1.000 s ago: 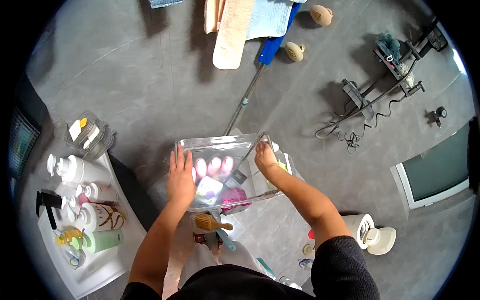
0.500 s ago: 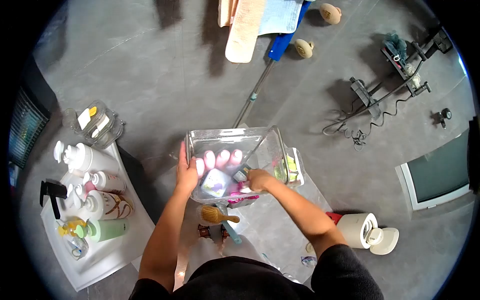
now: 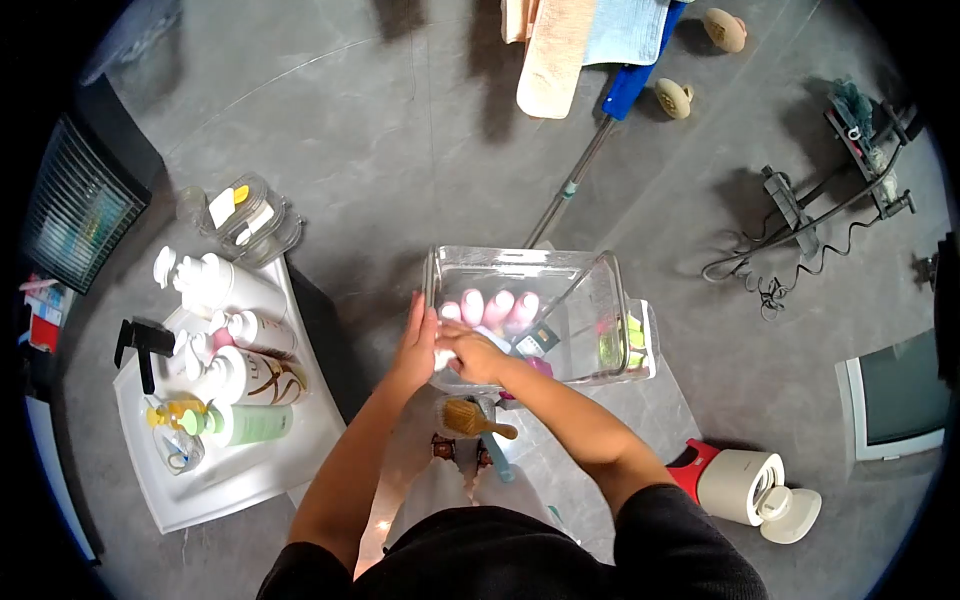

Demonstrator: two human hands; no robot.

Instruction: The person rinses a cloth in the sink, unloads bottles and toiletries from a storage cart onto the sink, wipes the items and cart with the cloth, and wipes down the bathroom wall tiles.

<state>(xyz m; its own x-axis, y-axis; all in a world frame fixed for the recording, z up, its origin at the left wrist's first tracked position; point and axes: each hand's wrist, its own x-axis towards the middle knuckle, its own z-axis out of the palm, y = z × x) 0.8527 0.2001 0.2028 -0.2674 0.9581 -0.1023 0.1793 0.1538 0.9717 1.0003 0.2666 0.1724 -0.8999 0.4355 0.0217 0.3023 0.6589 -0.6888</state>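
Plainly, in the head view, both hands meet at the left end of a clear bin (image 3: 515, 257), which sits in front of the person's body; what bears its weight cannot be told. The left hand (image 3: 412, 350) lies with fingers stretched out along the outside of the end wall. The right hand (image 3: 472, 357) reaches over the near side, its fingers bent around a small white wad (image 3: 443, 359), perhaps cloth, close to that same wall. Pink bottles (image 3: 497, 309) and a dark label (image 3: 537, 340) show within the bin's outline; whether they lie in it or behind it is unclear. A brush (image 3: 465, 416) shows just below the near edge.

For good work at this end, the left palm should counter the right's push, so that the bin does not tip or slide. Light, even pressure with bunched fingertips would probably suit the corner best.
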